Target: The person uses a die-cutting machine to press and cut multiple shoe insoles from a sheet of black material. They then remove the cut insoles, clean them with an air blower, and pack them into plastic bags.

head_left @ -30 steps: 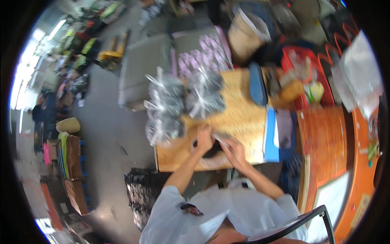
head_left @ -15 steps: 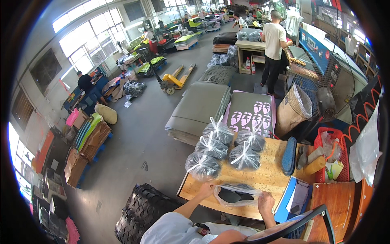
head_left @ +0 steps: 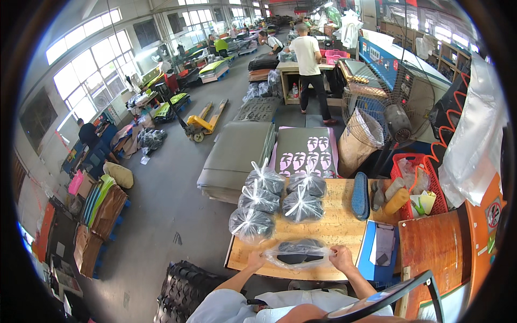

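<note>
On the near edge of the wooden table (head_left: 344,237), a clear plastic bag (head_left: 320,262) lies with dark, flat pieces (head_left: 301,249) inside; their exact kind is hard to tell. My left hand (head_left: 256,260) pinches the left side of the bag's mouth. Its right side is gripped by my right hand (head_left: 340,257), so the rim is stretched between them. Just beyond stand several knotted clear bags (head_left: 251,225) full of dark pieces, set in two rows.
A blue insole-shaped piece (head_left: 360,196) lies right of the bags, near a red basket (head_left: 438,188). Beside my right hand is a blue tray (head_left: 369,245). Grey sheets (head_left: 237,151) are stacked beyond the table. A large fan (head_left: 396,121) stands at right; a person (head_left: 308,64) works farther back.
My view has shifted, moving the scene leftward in the picture. My hands keep hold of the bag and now sit nearly level. At the far table, the standing person has turned and another leans in.
</note>
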Tool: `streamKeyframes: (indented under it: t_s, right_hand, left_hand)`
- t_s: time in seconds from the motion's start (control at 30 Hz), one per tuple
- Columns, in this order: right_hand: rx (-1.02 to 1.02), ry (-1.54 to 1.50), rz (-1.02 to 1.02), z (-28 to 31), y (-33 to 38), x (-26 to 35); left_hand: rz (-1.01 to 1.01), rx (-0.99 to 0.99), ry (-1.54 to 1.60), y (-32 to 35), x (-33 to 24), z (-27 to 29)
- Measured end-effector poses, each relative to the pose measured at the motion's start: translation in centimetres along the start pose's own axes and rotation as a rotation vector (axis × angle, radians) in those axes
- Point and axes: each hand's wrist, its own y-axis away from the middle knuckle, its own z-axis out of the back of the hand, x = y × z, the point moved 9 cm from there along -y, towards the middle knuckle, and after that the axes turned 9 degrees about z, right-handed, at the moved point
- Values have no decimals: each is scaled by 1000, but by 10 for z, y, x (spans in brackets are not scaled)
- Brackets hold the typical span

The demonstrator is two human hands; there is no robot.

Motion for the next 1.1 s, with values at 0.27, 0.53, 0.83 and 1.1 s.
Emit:
streamKeyframes:
  t_s: [0.27,0.53,0.83,1.1]
  right_hand:
    - [-106,81,27,25,16,-6]
    - [-14,-529,-118,23,7,21]
    - [189,-1064,-348,-30,44,38]
    - [162,-1132,-389,-20,9,56]
  left_hand:
    - [329,102,1162,27,-7,12]
    - [-61,26,800,43,-69,43]
    - [-131,-258,168,77,-67,110]
    - [364,191,855,84,-74,84]
